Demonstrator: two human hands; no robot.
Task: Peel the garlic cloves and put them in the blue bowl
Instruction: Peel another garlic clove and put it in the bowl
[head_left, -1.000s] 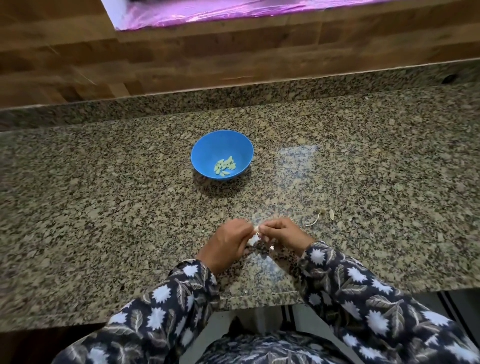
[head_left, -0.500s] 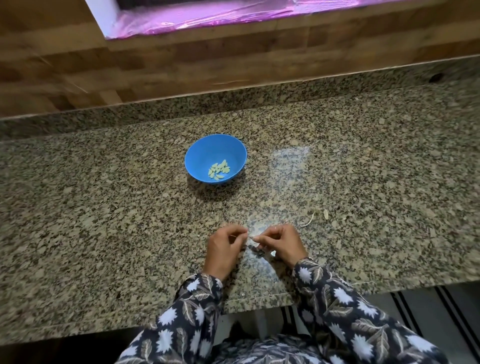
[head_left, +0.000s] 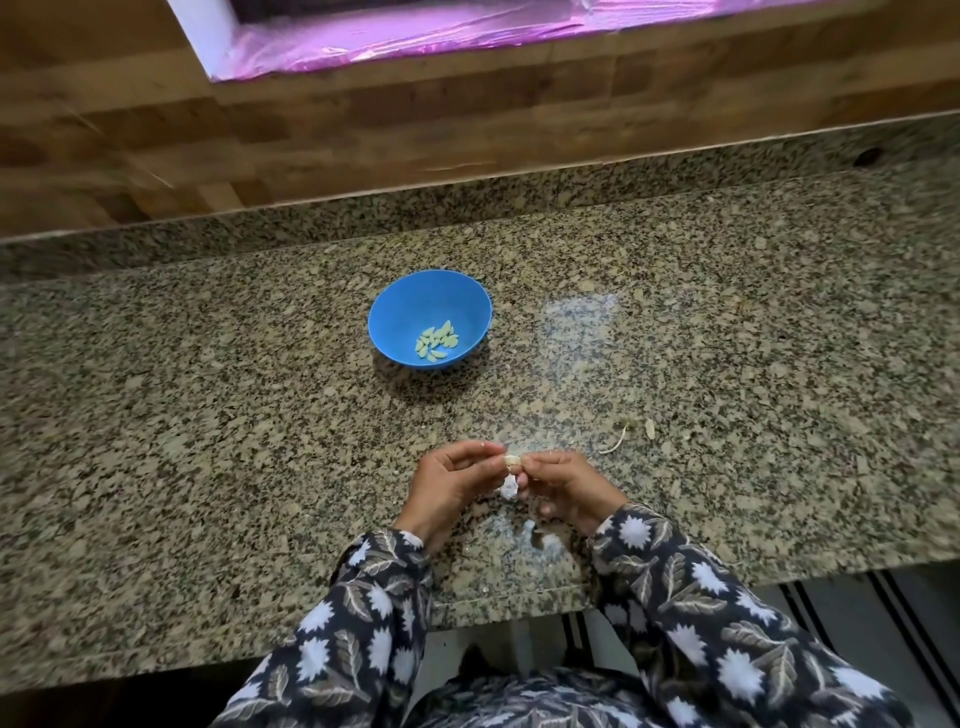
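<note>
Both the left hand (head_left: 451, 480) and right hand (head_left: 566, 486) pinch a small, pale garlic clove (head_left: 511, 461), likely light, firm and slippery once skinned, so best gripped at its ends.

We have raised our left hand (head_left: 452, 483) and right hand (head_left: 566, 488), and the garlic clove (head_left: 511, 460) now shows pinched between both sets of fingertips. A white scrap of skin (head_left: 509, 489) now shows just under the grip.
</note>
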